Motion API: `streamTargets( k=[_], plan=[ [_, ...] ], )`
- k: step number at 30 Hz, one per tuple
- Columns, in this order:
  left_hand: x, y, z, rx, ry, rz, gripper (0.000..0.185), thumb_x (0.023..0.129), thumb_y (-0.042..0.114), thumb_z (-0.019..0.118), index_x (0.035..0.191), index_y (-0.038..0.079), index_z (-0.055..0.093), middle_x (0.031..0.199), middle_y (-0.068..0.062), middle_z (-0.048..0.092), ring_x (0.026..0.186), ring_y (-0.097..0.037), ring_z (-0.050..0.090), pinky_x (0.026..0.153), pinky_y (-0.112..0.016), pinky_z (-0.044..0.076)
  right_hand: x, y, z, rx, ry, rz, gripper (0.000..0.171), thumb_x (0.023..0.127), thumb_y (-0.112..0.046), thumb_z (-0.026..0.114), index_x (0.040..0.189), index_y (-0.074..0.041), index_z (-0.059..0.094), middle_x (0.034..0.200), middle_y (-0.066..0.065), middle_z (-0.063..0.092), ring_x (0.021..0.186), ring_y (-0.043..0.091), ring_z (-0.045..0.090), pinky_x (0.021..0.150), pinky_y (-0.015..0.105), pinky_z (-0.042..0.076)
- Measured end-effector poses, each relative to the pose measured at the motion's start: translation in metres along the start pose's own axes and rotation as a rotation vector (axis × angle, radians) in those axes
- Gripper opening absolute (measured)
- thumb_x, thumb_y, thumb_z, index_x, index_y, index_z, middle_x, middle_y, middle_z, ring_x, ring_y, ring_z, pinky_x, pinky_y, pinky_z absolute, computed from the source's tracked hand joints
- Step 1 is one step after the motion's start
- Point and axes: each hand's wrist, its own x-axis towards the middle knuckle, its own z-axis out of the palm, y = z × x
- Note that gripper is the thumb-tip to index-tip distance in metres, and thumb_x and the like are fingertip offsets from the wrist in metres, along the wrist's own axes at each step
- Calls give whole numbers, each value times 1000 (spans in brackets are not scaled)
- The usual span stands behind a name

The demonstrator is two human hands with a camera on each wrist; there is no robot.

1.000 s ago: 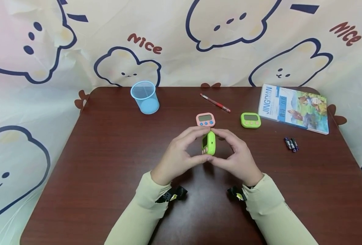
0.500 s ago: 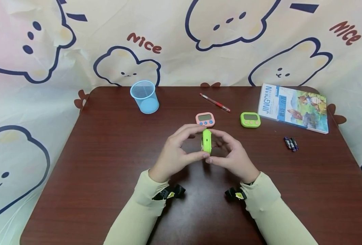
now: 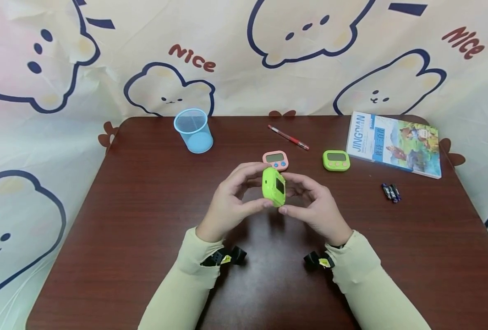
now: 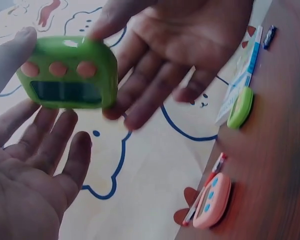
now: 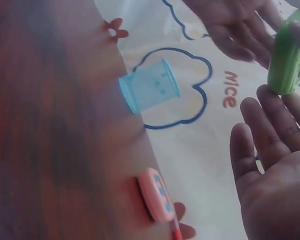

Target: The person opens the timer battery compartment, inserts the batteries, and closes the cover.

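Observation:
A small green timer [image 3: 273,187] is held above the middle of the brown table [image 3: 145,206], pinched from both sides. My left hand [image 3: 261,188] grips its left edge between thumb and fingers. My right hand [image 3: 287,192] grips the right edge the same way. In the head view a face with a dark rectangle is turned toward me. The left wrist view shows the green timer [image 4: 65,72] with its display and three buttons, my left hand [image 4: 30,175] below it and my right hand [image 4: 180,40] behind. From the right wrist, the timer [image 5: 287,55] appears edge-on above my right hand [image 5: 275,165].
A pink timer [image 3: 275,160] lies just beyond the hands, with a second green timer [image 3: 336,160] to its right. A red pen [image 3: 289,138], a blue mesh cup [image 3: 194,130], a picture book [image 3: 395,144] and some batteries [image 3: 391,192] lie further out.
The green timer has been turned in my hands from nearly edge-on to showing a broad face with a dark rectangle. Both hands shifted slightly left while keeping hold.

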Motion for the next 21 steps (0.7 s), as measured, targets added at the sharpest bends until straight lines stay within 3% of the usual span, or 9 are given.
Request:
streamTargets(
  k=[3,11,17,21],
  plan=[
    [0,-3,-3,15,0,-10,70,73,-15,82,137,-3,56,134,-11,57,113,-28,62,95,-42,55,0,-4,-7,-11,21,-14,63,79,9,80,136,-7,60,123,8,66,106,24,63,90,29,55],
    [-2,-11,-2,-8,-20,-113,68,77,-7,83,139,3,56,134,-8,59,111,-24,67,94,-36,56,-1,-14,-22,61,52,-46,60,78,17,76,134,3,59,124,11,65,105,23,65,87,28,57],
    [-3,-17,3,-11,55,-83,68,77,-9,82,138,1,56,133,-10,58,107,-26,69,90,-37,58,-1,-11,-19,91,113,15,54,82,14,75,133,3,59,123,8,68,104,21,69,85,29,58],
    [-4,-22,6,-20,106,-61,67,77,-10,82,137,2,57,131,-10,59,105,-26,70,89,-38,58,-1,-9,-13,99,213,40,39,84,9,76,121,6,65,110,7,72,96,19,72,82,29,59]
  ],
)
